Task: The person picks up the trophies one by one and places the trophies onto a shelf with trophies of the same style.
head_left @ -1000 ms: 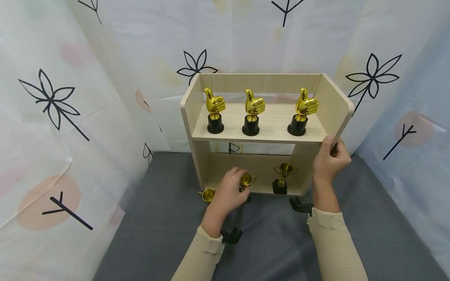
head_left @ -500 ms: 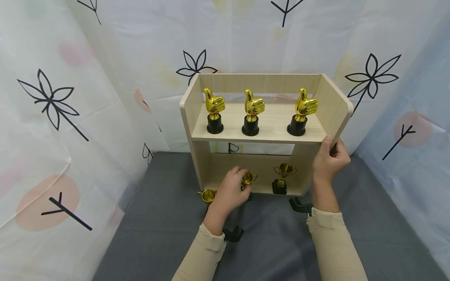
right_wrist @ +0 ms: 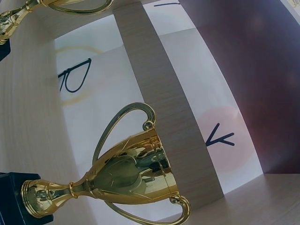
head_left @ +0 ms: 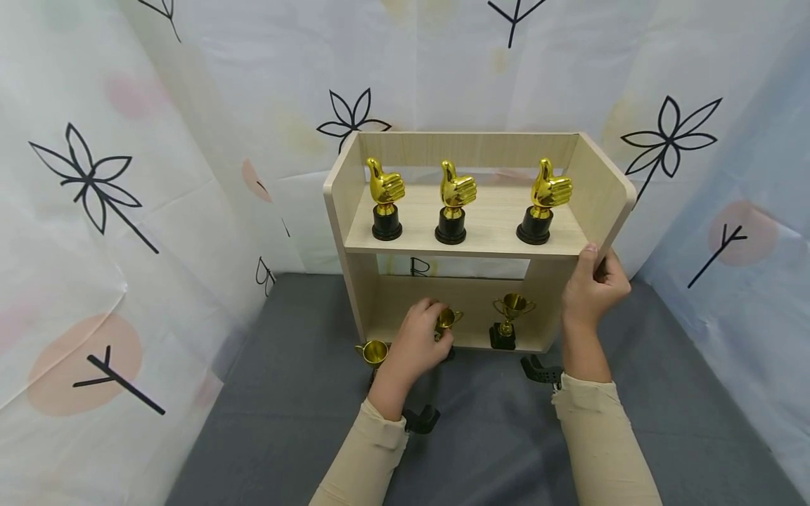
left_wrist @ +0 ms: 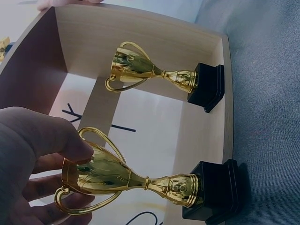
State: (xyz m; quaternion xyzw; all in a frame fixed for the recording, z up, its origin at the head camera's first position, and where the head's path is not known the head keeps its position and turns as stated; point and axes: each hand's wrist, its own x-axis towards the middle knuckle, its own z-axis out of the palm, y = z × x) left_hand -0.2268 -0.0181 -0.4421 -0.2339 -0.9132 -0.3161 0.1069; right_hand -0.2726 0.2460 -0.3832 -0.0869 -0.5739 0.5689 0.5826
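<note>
In the head view my left hand [head_left: 419, 337] holds a small gold trophy cup [head_left: 446, 320] at the front edge of the shelf unit's lower level. In the left wrist view thumb and fingers are round this trophy cup's bowl [left_wrist: 101, 176], and its black base [left_wrist: 211, 192] overlaps the board's front edge; whether it touches is unclear. My right hand [head_left: 593, 287] grips the front edge of the wooden shelf unit [head_left: 465, 252] at its right side, thumb on the middle board. A second trophy cup [head_left: 511, 309] stands upright on the lower level, at right.
Another trophy cup [head_left: 375, 353] is in front of the unit's lower left corner, partly behind my left forearm. Three gold thumbs-up trophies [head_left: 388, 188] stand on the upper level. Dark grey cloth [head_left: 272, 393] covers the table; a patterned curtain [head_left: 253, 91] hangs behind.
My left hand has shifted slightly right and towards the shelf unit with the trophy cup. The right hand keeps its grip in the same place.
</note>
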